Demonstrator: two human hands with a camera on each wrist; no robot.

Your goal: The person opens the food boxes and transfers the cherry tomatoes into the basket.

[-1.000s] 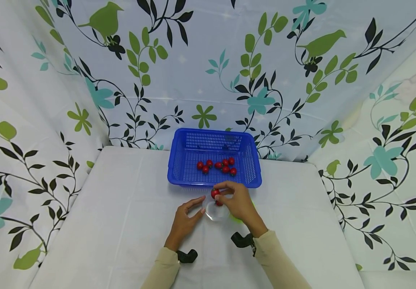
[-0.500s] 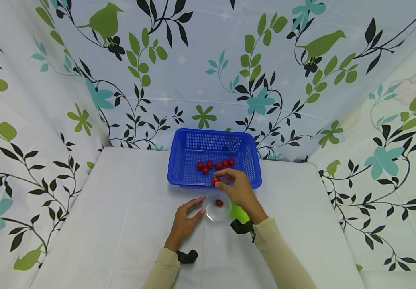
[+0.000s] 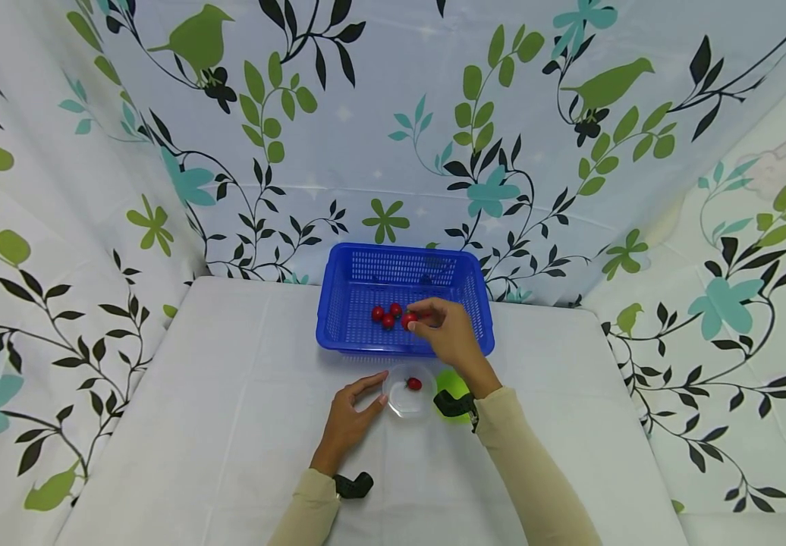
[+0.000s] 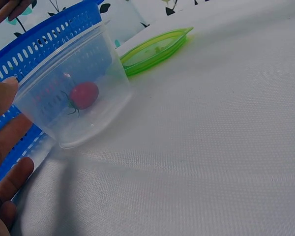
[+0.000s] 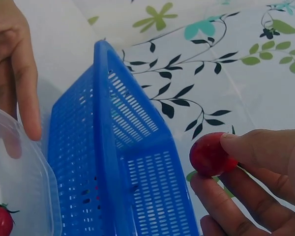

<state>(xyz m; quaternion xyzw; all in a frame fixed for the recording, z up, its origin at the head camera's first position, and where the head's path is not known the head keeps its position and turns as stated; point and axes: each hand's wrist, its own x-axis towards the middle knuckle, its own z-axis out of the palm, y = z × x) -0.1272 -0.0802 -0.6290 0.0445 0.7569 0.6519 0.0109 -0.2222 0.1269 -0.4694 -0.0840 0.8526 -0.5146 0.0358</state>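
Over the blue plastic basket, my right hand pinches a red cherry tomato between thumb and fingers. Several more cherry tomatoes lie on the basket floor; my right hand covers part of that group in the head view. A clear plastic container stands in front of the basket, with one tomato and its green stem inside. My left hand is at the container's left side, fingertips touching its rim and wall without wrapping round it.
A bright green lid lies on the table just right of the container, partly under my right wrist in the head view. White cloth covers the table. A leaf-patterned curtain rises behind the basket and along both sides.
My right hand has moved from above the container up and away to over the basket, still pinching a tomato. One tomato stays in the container. My left hand has kept its place.
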